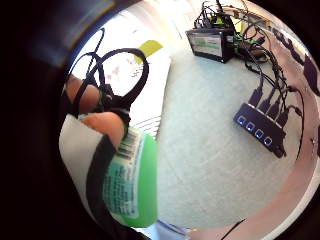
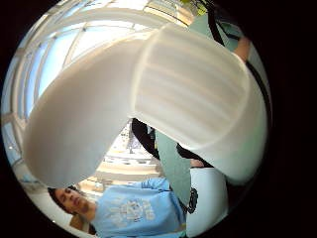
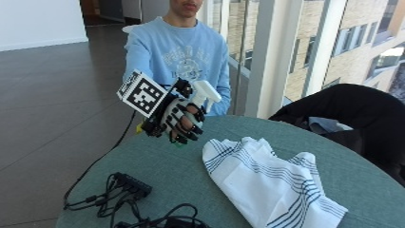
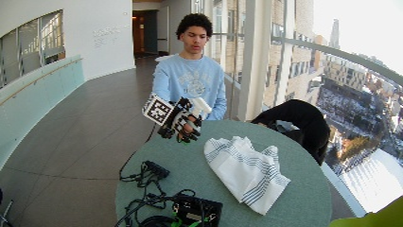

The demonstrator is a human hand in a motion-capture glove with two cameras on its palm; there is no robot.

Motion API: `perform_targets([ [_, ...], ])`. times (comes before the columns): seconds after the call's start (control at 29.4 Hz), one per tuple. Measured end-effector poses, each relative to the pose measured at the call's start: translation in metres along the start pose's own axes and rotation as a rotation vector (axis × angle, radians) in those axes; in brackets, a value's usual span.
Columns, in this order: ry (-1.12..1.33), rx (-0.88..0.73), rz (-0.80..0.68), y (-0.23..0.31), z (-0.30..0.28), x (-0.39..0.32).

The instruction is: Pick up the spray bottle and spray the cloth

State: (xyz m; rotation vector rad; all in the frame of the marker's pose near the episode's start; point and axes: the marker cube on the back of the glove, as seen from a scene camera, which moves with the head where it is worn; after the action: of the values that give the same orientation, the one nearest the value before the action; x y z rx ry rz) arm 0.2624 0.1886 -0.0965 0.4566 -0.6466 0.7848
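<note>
The person's gloved right hand [image 3: 182, 118] grips a spray bottle [image 3: 204, 95] and holds it up above the round green table [image 3: 164, 171]. The bottle's white spray head [image 2: 188, 94] sticks out over the fingers. Its green body with a barcode label [image 1: 132, 172] lies against the palm, fingers curled round it. A white cloth with dark stripes [image 3: 269, 178] lies crumpled on the table, to the right of the hand and lower. In the wide outside view the hand [image 4: 182, 124] hangs left of the cloth [image 4: 245, 172], apart from it.
A black hub with cables [image 3: 130, 185] lies on the table's near left, and a black box with a screen [image 4: 197, 210] at the near edge. A dark jacket drapes a chair [image 3: 345, 109] behind the table's right. A window post [image 3: 263, 57] stands behind.
</note>
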Motion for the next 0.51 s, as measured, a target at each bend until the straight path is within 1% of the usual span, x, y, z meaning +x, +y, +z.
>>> perform_targets([
  [0.34, 0.071, -0.129, 0.074, -0.017, 0.027, -0.004],
  [0.51, 0.089, -0.183, 0.088, -0.019, 0.039, -0.002],
])
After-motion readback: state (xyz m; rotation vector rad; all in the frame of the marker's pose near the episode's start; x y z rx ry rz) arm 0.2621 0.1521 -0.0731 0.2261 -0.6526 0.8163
